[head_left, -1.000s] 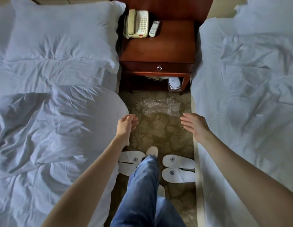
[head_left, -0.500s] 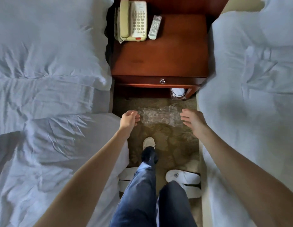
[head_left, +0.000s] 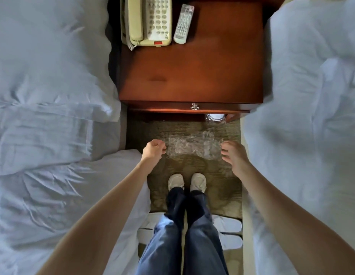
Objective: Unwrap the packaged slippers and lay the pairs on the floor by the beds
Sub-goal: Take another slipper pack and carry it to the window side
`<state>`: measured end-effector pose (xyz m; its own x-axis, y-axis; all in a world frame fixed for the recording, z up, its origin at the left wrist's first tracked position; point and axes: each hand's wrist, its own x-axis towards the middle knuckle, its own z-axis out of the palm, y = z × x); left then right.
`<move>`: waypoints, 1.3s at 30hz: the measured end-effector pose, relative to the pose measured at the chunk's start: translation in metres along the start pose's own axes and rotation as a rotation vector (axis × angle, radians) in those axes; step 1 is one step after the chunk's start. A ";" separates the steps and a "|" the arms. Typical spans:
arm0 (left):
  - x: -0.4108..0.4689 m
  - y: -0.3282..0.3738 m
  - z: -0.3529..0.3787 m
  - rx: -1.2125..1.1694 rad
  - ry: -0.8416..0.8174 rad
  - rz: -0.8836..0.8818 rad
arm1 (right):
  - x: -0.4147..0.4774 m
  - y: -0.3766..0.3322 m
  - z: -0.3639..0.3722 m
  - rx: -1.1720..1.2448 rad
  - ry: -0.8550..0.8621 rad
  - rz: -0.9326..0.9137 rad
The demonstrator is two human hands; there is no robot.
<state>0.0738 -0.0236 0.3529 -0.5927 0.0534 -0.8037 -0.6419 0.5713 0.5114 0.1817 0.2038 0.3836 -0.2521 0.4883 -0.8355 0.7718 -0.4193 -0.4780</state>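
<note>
Left bed (head_left: pixel 45 139): white, rumpled duvet and pillow; fills the left side.

Left pair of slippers (head_left: pixel 145 236): white, unwrapped; lies side by side on the carpet (head_left: pixel 222 185) against the left bed's edge, partly hidden by the duvet and a trouser leg.

Left hand (head_left: pixel 153 150): reaches forward on a bare arm; fingers curled in toward the palm, nothing visibly held; sits at the left edge of the wrapper as seen from the head camera; cannot tell whether touching it.

Telephone (head_left: pixel 150 20): cream, corded; rests on the far left corner of the bench (head_left: pixel 192 72), a red-brown wooden bedside unit with one drawer.

Remote (head_left: pixel 183 24): grey; lies just beside the telephone on its right.

Wrapper (head_left: pixel 192 146): clear crumpled plastic; lies flat on the carpet between the two hands, in front of the bench.

Shoes (head_left: pixel 198 181): pale pair, toes pointing at the wrapper, below dark trouser legs.

Packaged slippers (head_left: pixel 215 118): in clear plastic; sits under the bench at its right front leg.

Right hand (head_left: pixel 235 158): fingers loosely bent and spread, empty; hovers at the wrapper's right edge.

Right pair of slippers (head_left: pixel 228 225): white, unwrapped; lies side by side on the carpet along the right bed.

Right bed (head_left: pixel 311 135): white, creased sheet.
</note>
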 end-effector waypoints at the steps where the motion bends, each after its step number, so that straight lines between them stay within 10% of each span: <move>1: 0.010 0.000 0.006 0.014 -0.003 0.003 | 0.011 0.001 0.001 0.007 0.005 0.004; 10: 0.144 -0.024 0.083 0.103 -0.024 0.000 | 0.152 0.042 0.022 -0.005 0.028 -0.030; 16: 0.255 -0.040 0.146 -0.134 0.030 0.101 | 0.271 0.061 0.058 -0.379 0.229 -0.571; 23: 0.375 -0.017 0.206 -0.347 0.016 0.233 | 0.414 0.046 0.099 -0.614 0.387 -0.790; 31: 0.433 -0.027 0.222 -0.202 0.020 0.504 | 0.478 0.021 0.121 -0.748 0.642 -0.659; 39: 0.434 -0.029 0.228 -0.206 -0.007 0.498 | 0.471 0.023 0.116 -0.230 0.377 -0.469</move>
<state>-0.0540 0.1702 -0.0799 -0.8471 0.2827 -0.4500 -0.3664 0.3026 0.8799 0.0129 0.3351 -0.0528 -0.4034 0.8329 -0.3789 0.7455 0.0591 -0.6639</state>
